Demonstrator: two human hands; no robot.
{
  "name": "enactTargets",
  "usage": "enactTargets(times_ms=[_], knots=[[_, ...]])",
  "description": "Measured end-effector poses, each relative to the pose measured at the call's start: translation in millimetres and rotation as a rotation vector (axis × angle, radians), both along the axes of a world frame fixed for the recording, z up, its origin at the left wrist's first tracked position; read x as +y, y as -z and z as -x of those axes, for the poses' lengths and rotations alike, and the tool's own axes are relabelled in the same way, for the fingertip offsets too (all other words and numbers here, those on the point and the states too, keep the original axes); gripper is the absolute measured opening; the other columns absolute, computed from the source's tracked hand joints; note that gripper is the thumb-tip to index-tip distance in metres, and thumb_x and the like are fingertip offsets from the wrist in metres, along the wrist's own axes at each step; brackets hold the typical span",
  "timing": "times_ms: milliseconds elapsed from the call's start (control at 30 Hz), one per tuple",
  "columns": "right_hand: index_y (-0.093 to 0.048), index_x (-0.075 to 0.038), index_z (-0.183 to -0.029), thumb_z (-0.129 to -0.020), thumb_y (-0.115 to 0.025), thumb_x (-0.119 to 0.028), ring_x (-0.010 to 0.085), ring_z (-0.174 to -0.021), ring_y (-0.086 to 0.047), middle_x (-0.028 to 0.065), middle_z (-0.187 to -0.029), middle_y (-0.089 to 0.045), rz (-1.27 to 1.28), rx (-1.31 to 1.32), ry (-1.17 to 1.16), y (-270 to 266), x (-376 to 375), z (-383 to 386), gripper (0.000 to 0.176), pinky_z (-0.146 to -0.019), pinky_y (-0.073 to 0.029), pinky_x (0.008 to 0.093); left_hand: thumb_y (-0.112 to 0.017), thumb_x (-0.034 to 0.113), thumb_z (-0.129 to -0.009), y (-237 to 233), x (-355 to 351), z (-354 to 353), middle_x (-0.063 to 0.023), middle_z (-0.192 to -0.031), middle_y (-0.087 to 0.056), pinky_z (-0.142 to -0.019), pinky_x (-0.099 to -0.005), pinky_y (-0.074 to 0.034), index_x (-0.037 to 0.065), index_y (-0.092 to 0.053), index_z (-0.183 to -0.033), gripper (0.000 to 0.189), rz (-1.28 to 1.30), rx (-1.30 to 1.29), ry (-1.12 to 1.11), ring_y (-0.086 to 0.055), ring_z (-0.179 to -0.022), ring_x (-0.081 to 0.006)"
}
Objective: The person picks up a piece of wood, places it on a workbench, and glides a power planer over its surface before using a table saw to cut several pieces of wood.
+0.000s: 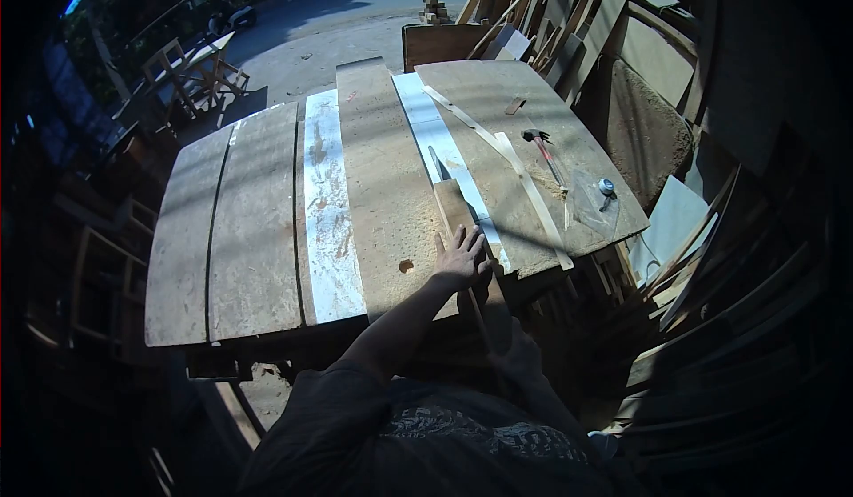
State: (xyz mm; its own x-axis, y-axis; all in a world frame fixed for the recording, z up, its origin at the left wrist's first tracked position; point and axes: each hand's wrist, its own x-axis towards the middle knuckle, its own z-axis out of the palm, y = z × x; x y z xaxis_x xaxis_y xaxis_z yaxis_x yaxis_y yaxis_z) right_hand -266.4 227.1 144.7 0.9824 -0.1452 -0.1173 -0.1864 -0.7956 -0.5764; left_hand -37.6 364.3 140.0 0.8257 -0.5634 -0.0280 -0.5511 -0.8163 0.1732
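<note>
A wooden board (455, 202) lies lengthwise along a pale strip of the worktop and reaches over its front edge toward my body. My left hand (460, 257) rests on top of this board, fingers spread and pressed flat. In shadow, my right hand (518, 351) grips the board's near end low beside my torso; its fingers show poorly. Just beyond the board's far end, a thin dark pointed piece like a saw blade (437, 165) stands at the white strip. Sawdust lies left of the board.
On the worktop (253, 222), right of the board, are a claw hammer (544, 155), narrow wood strips (526, 186), a clear plastic bag (593, 204) and a small round blue-white item (606, 186). Stacked boards (653, 79) lean at the right. A wooden frame (191, 75) stands behind, left.
</note>
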Motion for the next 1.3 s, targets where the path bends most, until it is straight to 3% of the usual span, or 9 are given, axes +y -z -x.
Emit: enactTargets(times_ms=[167, 567, 933, 1300], knots=[[-0.037, 0.006, -0.142, -0.063, -0.081, -0.041, 0.0388, -0.099, -0.060, 0.0256, -0.104, -0.061, 0.132, -0.056, -0.025, -4, 3, -14, 0.103, -0.086, -0.050, 0.0466, -0.032, 0.060, -0.098, -2, 3, -11, -0.0007, -0.163, -0.014, -0.113, -0.0708, -0.005, 0.018, -0.023, -0.155, 0.071, 0.003, 0.001, 0.001, -0.008, -0.151, -0.0273], [-0.036, 0.009, -0.142, -0.063, -0.081, -0.042, 0.0355, -0.102, -0.058, 0.0227, -0.103, -0.062, 0.151, -0.061, 0.000, -1, 10, -42, 0.104, -0.087, -0.050, 0.0442, -0.031, 0.062, -0.097, 1, 1, -37, -0.0012, -0.164, -0.013, -0.113, -0.0698, -0.005, 0.018, -0.022, -0.155, 0.073, -0.025, 0.001, -0.023, -0.008, -0.151, -0.0270], [-0.034, 0.011, -0.142, -0.064, -0.080, -0.041, 0.0354, -0.101, -0.059, 0.0226, -0.104, -0.063, 0.192, -0.131, -0.025, 9, 10, -60, 0.105, -0.089, -0.050, 0.0433, -0.040, 0.069, -0.091, -2, 17, -10, -0.0123, -0.161, -0.021, -0.113, -0.0684, -0.009, 0.006, -0.027, -0.152, 0.089, -0.055, -0.007, 0.012, -0.016, -0.149, -0.0307], [-0.036, 0.012, -0.141, -0.065, -0.079, -0.044, 0.0356, -0.099, -0.060, 0.0228, -0.100, -0.064, 0.210, -0.101, -0.012, 4, 16, -74, 0.103, -0.088, -0.051, 0.0424, -0.042, 0.066, -0.091, 7, 20, 3, -0.0146, -0.161, -0.020, -0.112, -0.0693, -0.008, 0.000, -0.027, -0.151, 0.090, 0.021, 0.055, -0.023, -0.014, -0.150, -0.0306]])
